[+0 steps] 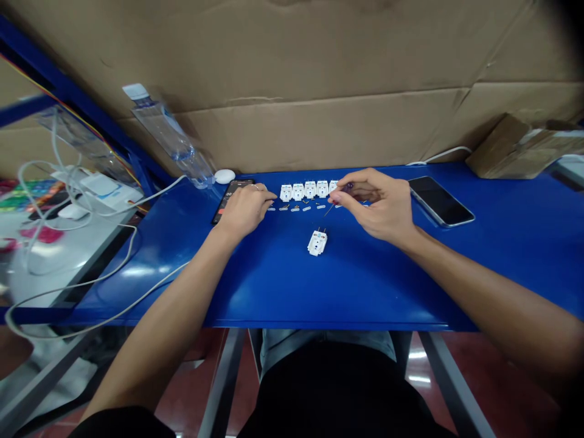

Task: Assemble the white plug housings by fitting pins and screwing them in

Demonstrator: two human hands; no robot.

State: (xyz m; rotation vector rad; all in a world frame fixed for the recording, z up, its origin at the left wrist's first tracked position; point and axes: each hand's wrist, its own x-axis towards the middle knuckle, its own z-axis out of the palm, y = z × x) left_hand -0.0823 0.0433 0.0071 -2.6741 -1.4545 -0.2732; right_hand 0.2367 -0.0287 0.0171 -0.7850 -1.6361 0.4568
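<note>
My right hand [381,204] is closed in a pinch on a small screwdriver [350,186] with a dark handle; its thin shaft slants down to the left. Just below that tip, one white plug housing [317,243] with two prongs lies by itself on the blue table. Behind it stands a row of several similar white plug housings [310,189], partly covered by my right hand at its right end. Small pale strips [295,208] and brass-coloured bits lie before the row. My left hand [246,208] reaches the left end of these strips, fingers together; whatever they pinch is hidden.
A phone showing a timer [222,205] lies partly under my left hand. To the right lies a dark-screened phone [441,201], with a cardboard box [506,149] behind it. A plastic bottle [171,137] and a white rounded case [224,176] stand left. White cables [123,267] cross the table's left side.
</note>
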